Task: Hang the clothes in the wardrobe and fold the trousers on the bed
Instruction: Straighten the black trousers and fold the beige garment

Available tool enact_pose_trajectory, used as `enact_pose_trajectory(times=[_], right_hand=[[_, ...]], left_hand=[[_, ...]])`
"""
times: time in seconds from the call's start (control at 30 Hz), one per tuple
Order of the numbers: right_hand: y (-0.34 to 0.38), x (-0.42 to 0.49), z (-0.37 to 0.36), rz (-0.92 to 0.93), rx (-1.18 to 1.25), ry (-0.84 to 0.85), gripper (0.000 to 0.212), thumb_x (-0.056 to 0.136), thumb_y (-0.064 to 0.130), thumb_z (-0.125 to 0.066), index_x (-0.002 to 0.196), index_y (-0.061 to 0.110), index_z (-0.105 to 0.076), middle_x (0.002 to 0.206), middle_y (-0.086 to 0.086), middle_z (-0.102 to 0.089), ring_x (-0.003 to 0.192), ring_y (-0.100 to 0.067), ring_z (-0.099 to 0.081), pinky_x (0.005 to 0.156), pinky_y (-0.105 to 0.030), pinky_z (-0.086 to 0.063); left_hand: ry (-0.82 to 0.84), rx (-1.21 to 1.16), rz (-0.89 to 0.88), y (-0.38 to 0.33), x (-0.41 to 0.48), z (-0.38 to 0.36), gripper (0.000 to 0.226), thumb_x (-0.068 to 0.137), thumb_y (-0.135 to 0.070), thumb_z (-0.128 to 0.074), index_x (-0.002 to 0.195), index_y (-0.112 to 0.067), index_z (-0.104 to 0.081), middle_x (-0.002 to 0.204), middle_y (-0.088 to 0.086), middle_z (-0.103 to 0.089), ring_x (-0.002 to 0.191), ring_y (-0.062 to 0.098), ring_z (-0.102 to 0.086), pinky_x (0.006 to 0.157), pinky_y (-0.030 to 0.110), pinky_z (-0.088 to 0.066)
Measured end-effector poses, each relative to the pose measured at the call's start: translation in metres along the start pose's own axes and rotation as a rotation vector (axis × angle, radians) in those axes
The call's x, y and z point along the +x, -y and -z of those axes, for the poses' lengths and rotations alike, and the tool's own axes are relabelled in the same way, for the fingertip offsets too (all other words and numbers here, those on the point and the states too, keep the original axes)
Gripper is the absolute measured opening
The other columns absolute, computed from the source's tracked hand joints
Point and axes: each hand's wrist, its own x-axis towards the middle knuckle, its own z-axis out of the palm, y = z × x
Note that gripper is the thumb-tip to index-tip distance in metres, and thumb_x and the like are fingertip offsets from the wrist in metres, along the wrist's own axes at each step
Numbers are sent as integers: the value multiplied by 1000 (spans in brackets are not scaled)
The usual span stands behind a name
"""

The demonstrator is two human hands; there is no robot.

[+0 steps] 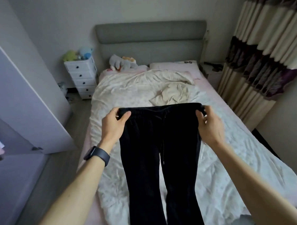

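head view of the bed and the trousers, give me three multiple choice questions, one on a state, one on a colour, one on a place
1. How are the black trousers held?
A. the left hand and the right hand each grip one end of the waistband, legs unfolded
B. folded in half in one hand
C. bunched into a ball

2. What colour is the padded headboard?
A. pink
B. grey
C. brown

3. Where does the crumpled cream garment lie?
A. on the bed, beyond the waistband
B. over the headboard
C. in the right hand

Answers: 1 A, a hand grips each waistband end. 2 B, the panel is plainly grey. 3 A, it rests on the bedding past the waistband.
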Motion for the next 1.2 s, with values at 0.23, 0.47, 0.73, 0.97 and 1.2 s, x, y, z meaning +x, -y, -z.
enact_pose_trajectory(times=[0.23, 0.47, 0.73, 0.97, 1.2], right_hand=[[-83, -47, -74, -170, -63, 329, 10, 101, 27, -56, 103, 31, -47, 85, 11, -65, 84, -23, -70, 61, -34, -45], [-122, -39, -118, -237, -72, 564, 17, 98, 26, -58, 99, 39, -48, 108, 6, -62, 88, -20, -68, 67, -32, -46], [-128, 145, -215, -192, 97, 357, 10, 99, 18, -57, 106, 25, -55, 102, -3, -62, 83, -25, -67, 75, -45, -55], [-146, 269, -348, -189, 77, 183, 19, 99, 15, -55, 114, 5, -57, 112, -20, -62, 100, -41, -58, 73, -34, -32], [-206, 304, -449, -198, 26, 184, 19, 100, 14, -53, 115, 2, -56, 110, -24, -60, 98, -43, -55, 72, -36, -31]], left_hand=[[330, 358, 97, 103, -22, -42, 36, 88, -54, -69, 117, -33, -68, 87, -16, -70, 77, 2, -66, 56, 20, -49], [443, 721, 52, 141, -7, -79, 41, 93, -59, -59, 129, -40, -60, 104, -12, -71, 89, 10, -65, 53, 23, -40], [139, 343, 306, 150, 164, -160, 25, 99, -32, -61, 121, -19, -58, 103, 5, -70, 87, 21, -71, 77, 43, -60], [-134, 326, 355, 192, 290, -230, 20, 99, -22, -60, 118, -14, -60, 113, 9, -66, 98, 30, -69, 89, 47, -55], [-75, 373, 333, 273, 351, -288, 21, 99, -20, -61, 119, -13, -62, 109, 10, -69, 95, 31, -69, 87, 44, -56]])
